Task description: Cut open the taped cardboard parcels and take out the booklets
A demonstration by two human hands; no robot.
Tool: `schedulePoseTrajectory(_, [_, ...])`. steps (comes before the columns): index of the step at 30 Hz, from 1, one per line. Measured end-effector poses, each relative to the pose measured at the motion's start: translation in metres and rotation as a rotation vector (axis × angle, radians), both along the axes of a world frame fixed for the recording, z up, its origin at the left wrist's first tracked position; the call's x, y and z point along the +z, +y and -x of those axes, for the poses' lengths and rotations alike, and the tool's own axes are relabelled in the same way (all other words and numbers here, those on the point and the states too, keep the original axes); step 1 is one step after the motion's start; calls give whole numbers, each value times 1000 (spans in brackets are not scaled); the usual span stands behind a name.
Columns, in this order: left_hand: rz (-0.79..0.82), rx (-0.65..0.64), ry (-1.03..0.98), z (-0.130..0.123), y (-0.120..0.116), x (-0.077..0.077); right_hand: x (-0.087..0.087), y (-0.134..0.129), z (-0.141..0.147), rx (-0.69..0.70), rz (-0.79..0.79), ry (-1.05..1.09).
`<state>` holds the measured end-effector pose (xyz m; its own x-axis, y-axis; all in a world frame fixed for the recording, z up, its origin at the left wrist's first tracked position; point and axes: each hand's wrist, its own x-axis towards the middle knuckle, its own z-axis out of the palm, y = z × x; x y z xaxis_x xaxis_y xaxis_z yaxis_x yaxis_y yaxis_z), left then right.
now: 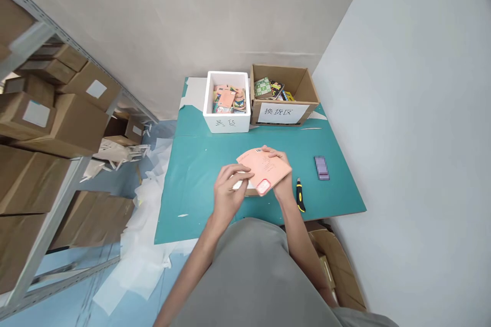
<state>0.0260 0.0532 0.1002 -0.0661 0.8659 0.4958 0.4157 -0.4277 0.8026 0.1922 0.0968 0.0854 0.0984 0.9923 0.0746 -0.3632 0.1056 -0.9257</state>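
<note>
A pink booklet (pixel 266 167) with small printed text and a red-edged white sticker is held up over the table, tilted. My right hand (pixel 283 176) grips it from the right side, partly behind it, with fingers at its top edge. My left hand (pixel 230 186) has its fingers bent, the tips pinching the booklet's left edge. Something white shows between the left fingers; I cannot tell what it is. Beneath the booklet a strip of brown cardboard (pixel 252 192) is partly visible. To the right lies a black and yellow utility knife (pixel 300 198).
On the green table (pixel 192 163) stand a white foam box (pixel 226 123) of booklets and a labelled cardboard box (pixel 284 113) with booklets inside. A blurred purple item (pixel 321 168) lies at right. Shelves with cartons (pixel 72 122) are on the left; a wall (pixel 414 112) bounds the right.
</note>
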Motion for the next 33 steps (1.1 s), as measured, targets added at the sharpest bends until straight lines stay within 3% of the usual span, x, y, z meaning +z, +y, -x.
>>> schedulePoseTrajectory(5, [59,112,-151,19,8,-3,12,-17,-1,48,-114,-260])
schedulePoseTrajectory(10, [208,65,-285,30,10,-17,4,-19,-5,77,-122,-323])
schedulePoseTrajectory(14, [496,26,-460,34,1,-41,-28,-25,-12,104,94,-409])
schedulePoseTrajectory(19, [888,-27,-622,38,-33,-83,-86,-65,-13,316,434,-298])
schedulePoseTrajectory(21, [984,-35,-648,40,-44,-95,-102,-77,-9,362,549,-220])
schedulePoseTrajectory(23, [982,-27,-677,44,-40,-97,-105,-74,-3,354,584,-171])
schedulePoseTrajectory(26, [803,22,-639,55,1,-76,-84,-28,13,318,479,-158])
schedulePoseTrajectory(30, [429,94,-456,77,85,-15,-34,77,38,246,226,-79])
schedulePoseTrajectory(32, [230,171,-376,90,112,10,-20,119,43,199,178,-81])
schedulePoseTrajectory(33, [164,196,-350,96,119,15,-19,132,43,192,180,-103])
